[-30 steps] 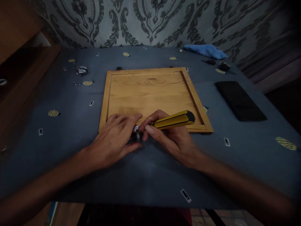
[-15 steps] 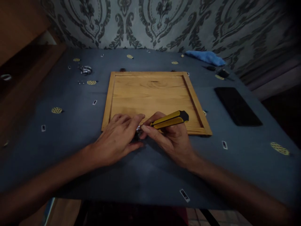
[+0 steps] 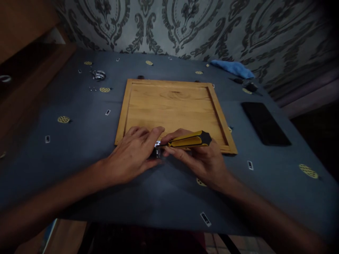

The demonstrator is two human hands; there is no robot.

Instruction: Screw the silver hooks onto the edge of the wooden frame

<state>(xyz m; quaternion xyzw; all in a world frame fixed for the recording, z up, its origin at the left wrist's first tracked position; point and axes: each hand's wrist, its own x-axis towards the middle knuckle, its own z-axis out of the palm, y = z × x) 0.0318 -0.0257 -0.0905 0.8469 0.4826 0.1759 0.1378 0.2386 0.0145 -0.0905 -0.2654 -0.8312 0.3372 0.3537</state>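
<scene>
Right hand (image 3: 203,162) fingers clamped on tool (image 3: 189,140); left hand (image 3: 132,155) fingers pinch small metal part (image 3: 158,151) on desk (image 3: 79,141).

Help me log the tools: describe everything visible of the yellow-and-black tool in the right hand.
The yellow-and-black tool has a handle, yellow with black trim and butt, plastic-looking. It lies nearly level, butt pointing right, above the near rim of the wooden tray. The right hand grips it; its tip is hidden where it meets a small metal piece held by the left hand.
</scene>
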